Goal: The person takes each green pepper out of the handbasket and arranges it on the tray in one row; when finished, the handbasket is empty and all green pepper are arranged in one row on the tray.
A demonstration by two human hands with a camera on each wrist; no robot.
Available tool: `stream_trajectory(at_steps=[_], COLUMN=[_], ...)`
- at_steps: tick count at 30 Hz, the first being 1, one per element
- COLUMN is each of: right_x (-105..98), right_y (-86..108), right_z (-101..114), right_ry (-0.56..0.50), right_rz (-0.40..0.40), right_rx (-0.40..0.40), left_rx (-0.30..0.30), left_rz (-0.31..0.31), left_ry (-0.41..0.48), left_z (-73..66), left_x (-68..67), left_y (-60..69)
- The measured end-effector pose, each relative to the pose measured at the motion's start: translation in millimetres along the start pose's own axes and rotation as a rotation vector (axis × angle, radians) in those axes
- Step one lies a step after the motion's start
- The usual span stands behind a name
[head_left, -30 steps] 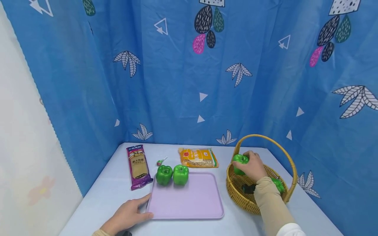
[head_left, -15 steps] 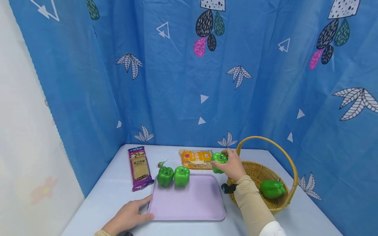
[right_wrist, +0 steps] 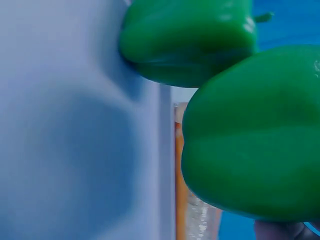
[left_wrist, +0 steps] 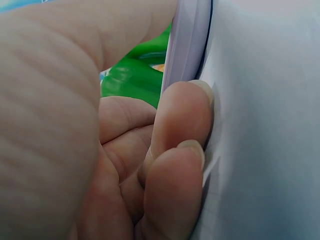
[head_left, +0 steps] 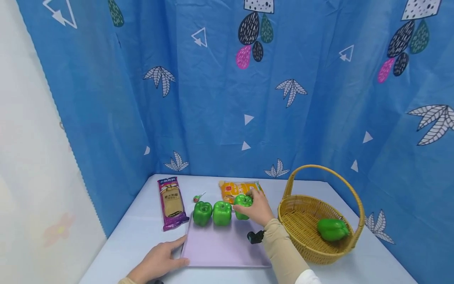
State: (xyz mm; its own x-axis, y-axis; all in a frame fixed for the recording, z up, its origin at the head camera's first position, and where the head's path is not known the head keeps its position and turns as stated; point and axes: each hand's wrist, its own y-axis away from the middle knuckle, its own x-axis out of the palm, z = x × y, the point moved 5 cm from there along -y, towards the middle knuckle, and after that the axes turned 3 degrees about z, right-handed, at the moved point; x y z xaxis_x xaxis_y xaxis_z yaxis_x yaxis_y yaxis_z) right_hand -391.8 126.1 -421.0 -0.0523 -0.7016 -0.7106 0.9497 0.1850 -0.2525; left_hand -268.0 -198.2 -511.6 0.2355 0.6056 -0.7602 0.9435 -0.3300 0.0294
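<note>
My right hand (head_left: 259, 209) pinches a green bell pepper (head_left: 243, 206) above the back right part of the lilac tray (head_left: 227, 252). In the right wrist view this pepper (right_wrist: 255, 140) hangs over the tray, its shadow falling below. Two more green peppers stand side by side at the tray's back left: a darker one (head_left: 202, 213) and a brighter one (head_left: 222, 213). Beside the tray's left edge lies my left hand (head_left: 159, 258), index finger and thumb extended against the rim. The left wrist view shows other fingertips (left_wrist: 182, 115) resting on the table by the tray wall.
A wicker basket (head_left: 296, 227) with a tall handle stands right of the tray, one green pepper (head_left: 332, 229) inside. Behind the tray are an orange bag (head_left: 230, 190) and a lollipop (head_left: 197, 198). A purple noodle pack (head_left: 172, 203) lies left. Blue curtains (head_left: 220, 98) enclose the table.
The right hand has carried a green pepper out of the basket and leftward over the tray, beside the two peppers there. The left hand has stayed at the tray's edge.
</note>
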Motion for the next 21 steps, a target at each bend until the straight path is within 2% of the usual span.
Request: stream_trajectory(at_steps=[14, 21], right_x=[24, 29], right_y=[5.7, 8.3], right_z=[-19, -24], right_ry=[-0.066, -0.077], right_rz=[0.029, 0.009], right_rx=[0.014, 0.034], left_rx=[-0.009, -0.002], left_rz=[-0.007, -0.010], left_ry=[-0.015, -0.025], left_z=[-0.2, 1.5], left_x=[-1.4, 0.1], left_y=[0.0, -0.5])
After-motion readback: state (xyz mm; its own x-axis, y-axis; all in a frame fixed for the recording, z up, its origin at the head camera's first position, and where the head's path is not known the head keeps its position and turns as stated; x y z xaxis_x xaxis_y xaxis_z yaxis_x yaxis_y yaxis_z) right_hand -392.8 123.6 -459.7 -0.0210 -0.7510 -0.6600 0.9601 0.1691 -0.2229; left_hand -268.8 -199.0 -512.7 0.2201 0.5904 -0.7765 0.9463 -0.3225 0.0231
